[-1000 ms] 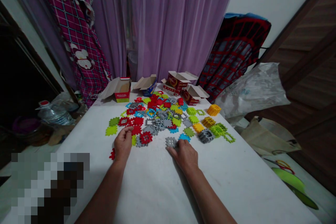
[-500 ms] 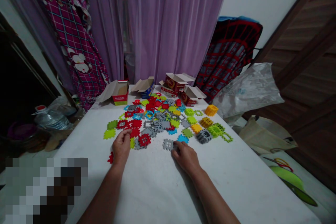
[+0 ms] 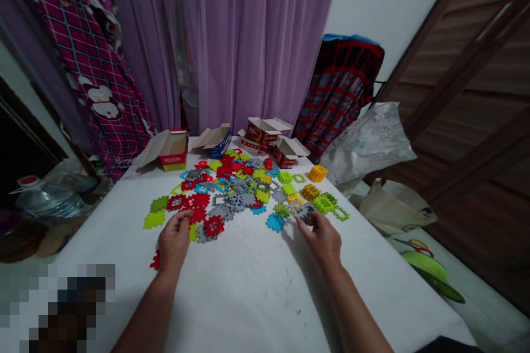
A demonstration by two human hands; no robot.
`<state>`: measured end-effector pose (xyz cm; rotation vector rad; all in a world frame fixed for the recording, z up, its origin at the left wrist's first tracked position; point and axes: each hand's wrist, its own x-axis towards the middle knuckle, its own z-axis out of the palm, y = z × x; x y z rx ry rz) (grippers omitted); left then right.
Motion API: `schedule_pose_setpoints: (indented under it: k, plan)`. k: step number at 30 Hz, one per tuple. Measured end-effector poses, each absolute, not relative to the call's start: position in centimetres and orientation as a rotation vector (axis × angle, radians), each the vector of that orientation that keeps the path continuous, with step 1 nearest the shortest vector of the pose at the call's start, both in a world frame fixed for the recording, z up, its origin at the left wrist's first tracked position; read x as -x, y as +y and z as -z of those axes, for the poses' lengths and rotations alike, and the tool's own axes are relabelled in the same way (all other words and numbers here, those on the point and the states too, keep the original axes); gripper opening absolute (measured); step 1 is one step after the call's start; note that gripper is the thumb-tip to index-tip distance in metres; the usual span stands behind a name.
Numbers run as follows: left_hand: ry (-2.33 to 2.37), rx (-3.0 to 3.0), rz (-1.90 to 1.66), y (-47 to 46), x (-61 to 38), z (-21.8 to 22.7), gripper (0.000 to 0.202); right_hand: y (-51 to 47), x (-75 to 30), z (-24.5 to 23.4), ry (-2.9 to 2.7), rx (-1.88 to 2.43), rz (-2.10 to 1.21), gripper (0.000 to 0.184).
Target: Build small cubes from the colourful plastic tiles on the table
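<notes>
Several flat interlocking plastic tiles (image 3: 232,187) in red, grey, green, blue and yellow lie spread over a white table (image 3: 256,287). My left hand (image 3: 174,240) rests at the pile's near left edge, its curled fingertips pinching a red tile (image 3: 182,214). A loose red tile (image 3: 155,260) lies beside that wrist. My right hand (image 3: 323,238) is at the pile's near right, fingers closed on a grey tile (image 3: 301,209) next to a blue tile (image 3: 275,223) and a green tile assembly (image 3: 331,204).
Open cardboard boxes (image 3: 171,151) (image 3: 215,140) (image 3: 260,132) (image 3: 287,151) stand along the table's far edge before a purple curtain. Two yellow tile cubes (image 3: 317,172) (image 3: 309,192) sit at the right. A plastic bag (image 3: 368,143) and tote (image 3: 393,212) lie off the right edge, a water bottle (image 3: 45,198) at left.
My right hand has carried the grey tile from the near middle of the pile to the right, by the green assembly. My left hand has stayed at the red tile.
</notes>
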<state>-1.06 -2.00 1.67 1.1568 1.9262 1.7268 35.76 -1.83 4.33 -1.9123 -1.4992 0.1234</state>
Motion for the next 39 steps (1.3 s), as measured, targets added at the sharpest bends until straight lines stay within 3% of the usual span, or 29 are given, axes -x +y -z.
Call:
schedule_pose_setpoints:
  k: [6, 28, 34, 39]
  plan:
    - [1.958, -1.196, -1.714, -1.9, 1.4, -1.3, 0.031, -0.6, -39.4, -6.3, -1.48, 2.193, -0.116, 0.042]
    - [1.973, -1.156, -1.692, -2.0, 1.1, -1.6, 0.033, -1.9, -39.3, -5.9, -1.531, 2.164, -0.108, 0.043]
    - [2.034, -1.202, -1.655, -2.1, 1.0, -1.7, 0.033, -3.9, -34.4, -5.4, -1.919, 2.036, -0.263, 0.027]
    - [2.135, -1.325, -1.588, -2.1, 0.8, -1.7, 0.03, -4.2, -32.1, -5.0, -2.058, 2.096, -0.253, 0.026]
